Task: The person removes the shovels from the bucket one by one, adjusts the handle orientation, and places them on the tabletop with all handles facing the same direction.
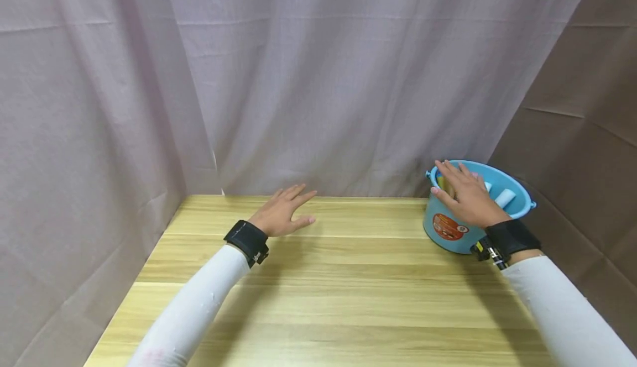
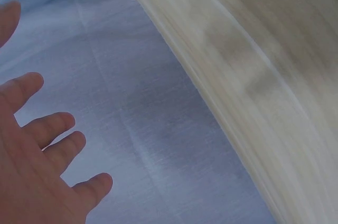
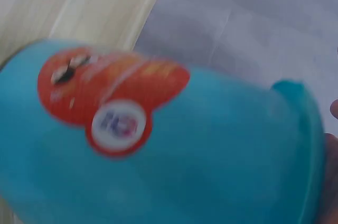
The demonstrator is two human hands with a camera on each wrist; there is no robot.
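Standing upright at the right of the frame on the wooden bench (image 1: pixel 318 278), the blue bucket (image 1: pixel 443 234) holds white rolls (image 1: pixel 505 197). Its red-orange label (image 3: pixel 111 94) is blurred, unreadable. Right hand (image 1: pixel 468 195) lies flat over the rim, fingers straight; left hand (image 1: pixel 281 215) spread, grip holding nothing.

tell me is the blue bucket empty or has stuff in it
Not empty. The blue bucket holds a white roll and other pieces, partly hidden under the right hand.
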